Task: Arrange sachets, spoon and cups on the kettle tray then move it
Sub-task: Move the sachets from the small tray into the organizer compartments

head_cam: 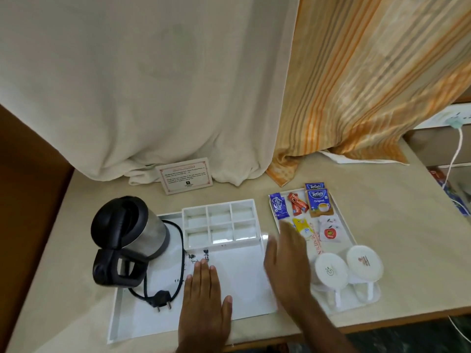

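Observation:
A white kettle tray (244, 284) lies on the counter with a steel and black kettle (127, 238) at its left and a white six-compartment organiser (220, 222), all compartments bare, at its back. My left hand (204, 299) rests flat and open on the tray's front. My right hand (288, 261), blurred and open, hovers over the gap between this tray and a smaller white tray (341, 220) on the right. That smaller tray holds several sachets (317, 205) and two upturned white cups (331, 271). I see no spoon.
The kettle's black cord and plug (163, 299) lie on the tray's left front. A printed card (184, 178) stands at the back against cream and orange-striped curtains. A white cable (456, 154) hangs at the right. The counter's front edge runs just below the trays.

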A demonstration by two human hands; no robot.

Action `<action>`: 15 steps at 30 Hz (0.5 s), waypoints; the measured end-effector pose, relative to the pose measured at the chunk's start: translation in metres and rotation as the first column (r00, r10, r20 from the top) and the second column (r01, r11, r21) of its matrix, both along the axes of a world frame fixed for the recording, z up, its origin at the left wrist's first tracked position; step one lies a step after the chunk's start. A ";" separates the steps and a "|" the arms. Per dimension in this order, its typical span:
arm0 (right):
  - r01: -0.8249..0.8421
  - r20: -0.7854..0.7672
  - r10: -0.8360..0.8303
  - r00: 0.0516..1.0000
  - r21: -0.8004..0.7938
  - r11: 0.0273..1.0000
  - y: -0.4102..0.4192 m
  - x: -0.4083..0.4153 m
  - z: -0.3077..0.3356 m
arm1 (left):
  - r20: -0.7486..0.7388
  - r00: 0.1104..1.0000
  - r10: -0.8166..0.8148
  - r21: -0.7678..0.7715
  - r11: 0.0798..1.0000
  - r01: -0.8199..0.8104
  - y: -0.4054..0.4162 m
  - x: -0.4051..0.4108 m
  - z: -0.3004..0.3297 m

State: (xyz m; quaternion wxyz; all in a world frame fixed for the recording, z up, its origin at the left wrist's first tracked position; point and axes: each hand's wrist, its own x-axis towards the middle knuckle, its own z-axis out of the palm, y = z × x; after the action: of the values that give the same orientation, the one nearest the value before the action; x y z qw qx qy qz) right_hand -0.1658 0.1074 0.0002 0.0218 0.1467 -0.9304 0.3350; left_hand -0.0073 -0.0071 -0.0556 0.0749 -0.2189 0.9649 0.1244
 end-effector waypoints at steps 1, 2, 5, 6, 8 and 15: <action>0.071 0.035 -0.072 0.997 0.011 0.997 -0.011 -0.028 0.008 | 0.003 1.000 -0.002 -0.001 1.000 0.002 0.000 0.000 0.001; 0.110 0.083 -0.114 0.990 0.047 0.993 -0.022 -0.055 0.013 | 0.003 1.000 -0.007 -0.003 1.000 0.007 0.001 0.000 0.001; 0.082 0.253 -0.148 0.956 0.255 0.963 -0.045 -0.113 0.013 | -0.002 1.000 -0.010 0.007 1.000 0.010 0.001 0.001 -0.001; 0.055 0.304 -0.146 0.941 0.289 0.956 -0.048 -0.122 0.009 | 0.002 1.000 -0.010 0.010 1.000 0.010 0.001 0.001 -0.002; 0.040 0.356 -0.144 0.923 0.284 0.958 -0.051 -0.132 0.001 | 0.011 1.000 -0.003 0.010 1.000 0.003 0.000 0.001 -0.004; 0.035 0.380 -0.146 0.913 0.284 0.958 -0.051 -0.152 -0.003 | 0.063 0.998 0.004 -0.019 1.000 -0.003 0.001 0.001 -0.004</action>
State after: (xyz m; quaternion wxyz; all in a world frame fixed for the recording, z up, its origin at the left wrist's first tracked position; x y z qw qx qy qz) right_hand -0.3181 0.0568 -0.0029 -0.1720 0.0339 -0.9582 0.2260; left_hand -0.0063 -0.0058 -0.0595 0.1030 -0.2251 0.9628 0.1086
